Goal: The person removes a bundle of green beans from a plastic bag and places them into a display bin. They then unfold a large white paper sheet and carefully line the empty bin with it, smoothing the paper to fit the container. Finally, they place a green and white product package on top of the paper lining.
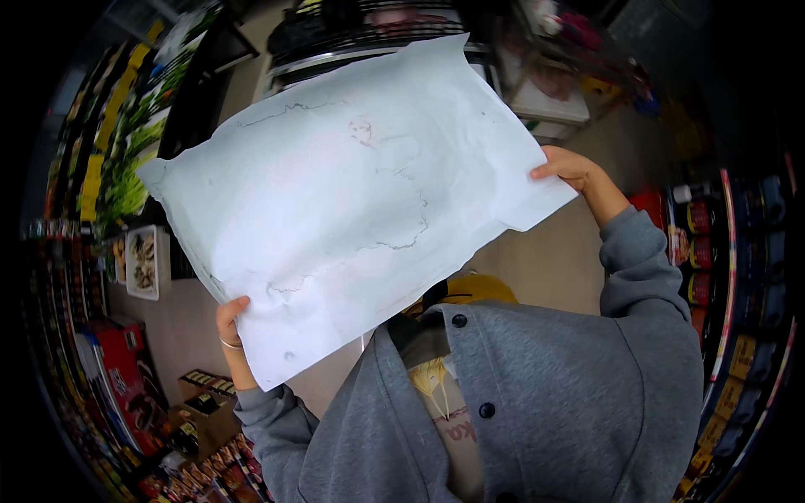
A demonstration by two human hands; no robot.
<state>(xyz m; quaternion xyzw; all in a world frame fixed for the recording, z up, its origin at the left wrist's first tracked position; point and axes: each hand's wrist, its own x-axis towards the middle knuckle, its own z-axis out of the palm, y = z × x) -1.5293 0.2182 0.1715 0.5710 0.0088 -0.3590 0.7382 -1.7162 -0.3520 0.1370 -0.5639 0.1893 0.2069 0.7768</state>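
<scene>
A large white sheet (pixel 314 207), seemingly paper or thin plastic, is stretched out in front of my body. Thin dark wavy lines and a faint reddish mark show on its creased surface. At the lower left corner my left hand (pixel 231 322) grips the edge, thumb on top. My right hand (pixel 564 168) pinches the right edge the same way, its fingers mostly behind the sheet. The sheet tilts, its right end higher in the view. What lies behind it is hidden.
Leafy vegetables (pixel 135 182) line a shelf at left, near a white bin of mushroom-like pieces (pixel 144 261). A red box (pixel 129 383) and an open carton of bottles (pixel 204 402) stand lower left. Packaged goods (pixel 699 251) fill shelves at right. A black slatted rack (pixel 371 28) stands ahead.
</scene>
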